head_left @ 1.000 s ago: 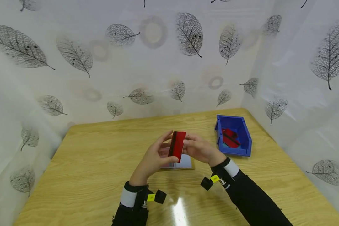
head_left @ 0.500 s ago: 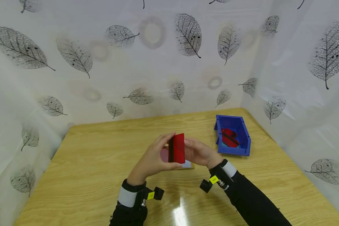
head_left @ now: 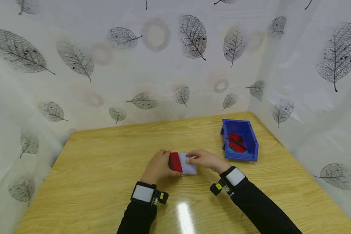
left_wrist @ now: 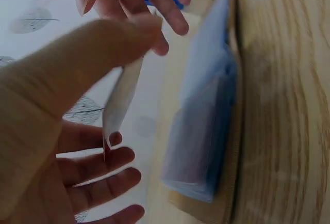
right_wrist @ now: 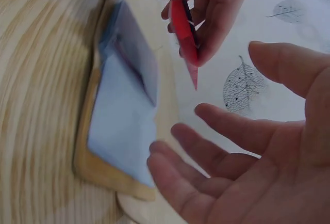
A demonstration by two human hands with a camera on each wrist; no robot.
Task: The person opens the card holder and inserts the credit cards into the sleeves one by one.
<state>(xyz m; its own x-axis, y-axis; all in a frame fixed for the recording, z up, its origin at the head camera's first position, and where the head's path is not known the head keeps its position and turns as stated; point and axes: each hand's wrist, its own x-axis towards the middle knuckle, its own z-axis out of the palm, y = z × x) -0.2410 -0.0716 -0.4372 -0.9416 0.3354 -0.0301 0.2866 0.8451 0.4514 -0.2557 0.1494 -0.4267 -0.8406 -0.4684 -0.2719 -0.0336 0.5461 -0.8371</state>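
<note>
My left hand (head_left: 158, 167) pinches a red card (head_left: 175, 162) with a black stripe between thumb and fingers. In the left wrist view the card (left_wrist: 121, 102) shows its pale side, nearly edge-on. Below it on the table lies an open card holder (head_left: 188, 164) with a tan cover and see-through sleeves; the card hangs above its left part. Something darker fills the sleeves (left_wrist: 193, 136) on that side. My right hand (head_left: 206, 160) hovers over the holder's right part, fingers apart and relaxed, holding nothing. A gap separates these fingers from the card in the right wrist view.
At the back right of the wooden table (head_left: 111, 149) stands a blue plastic bin (head_left: 242, 156) with several red cards (head_left: 237, 143) in it. A white curtain (head_left: 158, 71) printed with leaves hangs behind the table and along its sides.
My left hand has come down with the red card and tipped it from upright to slanting over the card holder. My right hand has lowered slightly and drawn away from the card.
</note>
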